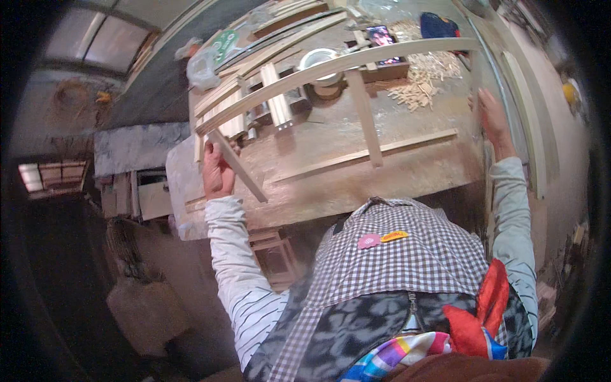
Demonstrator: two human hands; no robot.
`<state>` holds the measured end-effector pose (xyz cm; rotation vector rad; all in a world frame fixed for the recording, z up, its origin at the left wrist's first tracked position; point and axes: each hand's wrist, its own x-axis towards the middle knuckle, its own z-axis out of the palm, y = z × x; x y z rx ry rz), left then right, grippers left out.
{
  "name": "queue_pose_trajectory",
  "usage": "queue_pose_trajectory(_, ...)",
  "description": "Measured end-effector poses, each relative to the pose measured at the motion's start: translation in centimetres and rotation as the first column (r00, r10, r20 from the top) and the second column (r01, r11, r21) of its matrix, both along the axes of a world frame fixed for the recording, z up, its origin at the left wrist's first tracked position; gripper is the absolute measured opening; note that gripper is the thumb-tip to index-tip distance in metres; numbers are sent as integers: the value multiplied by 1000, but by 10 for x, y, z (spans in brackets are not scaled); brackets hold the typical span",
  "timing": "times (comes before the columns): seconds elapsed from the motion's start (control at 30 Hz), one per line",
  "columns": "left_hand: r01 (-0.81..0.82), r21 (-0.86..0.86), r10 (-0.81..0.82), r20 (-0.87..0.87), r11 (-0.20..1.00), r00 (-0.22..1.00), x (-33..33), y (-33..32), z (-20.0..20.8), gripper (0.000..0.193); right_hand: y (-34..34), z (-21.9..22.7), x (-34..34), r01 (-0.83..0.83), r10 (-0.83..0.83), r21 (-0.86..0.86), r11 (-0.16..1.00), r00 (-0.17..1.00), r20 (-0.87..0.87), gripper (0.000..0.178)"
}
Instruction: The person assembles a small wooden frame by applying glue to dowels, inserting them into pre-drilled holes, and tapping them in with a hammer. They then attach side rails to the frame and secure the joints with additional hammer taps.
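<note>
A pale wooden frame, made of one long rail with shorter crosspieces at both ends and near the middle, is held up over the workbench. My left hand is closed round the left end piece, which slants toward me. At the far end, my right hand grips the right end piece; its fingers are partly blurred. Beneath the frame, a thin loose wooden strip lies across the bench. Bundled wooden strips rest beyond the long rail, close to my left hand.
Small wood offcuts are heaped at the back right, near a lit phone and a dark blue cap. A white round container stands behind the rail. A clear plastic bag lies at the back left, beside long wooden pieces.
</note>
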<state>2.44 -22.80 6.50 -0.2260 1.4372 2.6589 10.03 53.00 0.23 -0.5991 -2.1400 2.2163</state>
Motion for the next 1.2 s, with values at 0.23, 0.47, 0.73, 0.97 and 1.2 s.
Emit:
queue_pose_trajectory(0.23, 43, 54, -38, -82, 998, 996, 6, 28, 10, 36, 21, -43, 20, 133, -139, -65, 989, 986, -90, 49)
queue_pose_trajectory(0.47, 30, -52, -35, -109, 998, 993, 5, 62, 31, 37, 45, -51, 33, 278, -282, -62, 959, 957, -63, 41)
queue_pose_trajectory(0.73, -501, -794, 168, -473, 345, 865, 7, 108, 31, 44, 58, -56, 29, 218, -223, -79, 973, 972, -73, 44)
queue_pose_trajectory(0.97, 146, -313, -151, 8, 938, 988, 1, 74, 42, 27, 37, -45, 35, 418, -434, -133, 898, 892, -128, 48)
queue_pose_trajectory(1.2, -511, -746, 94, -526, 426, 845, 12, 100, 54, 26, 50, -51, 39, 314, -323, -93, 945, 940, -109, 44)
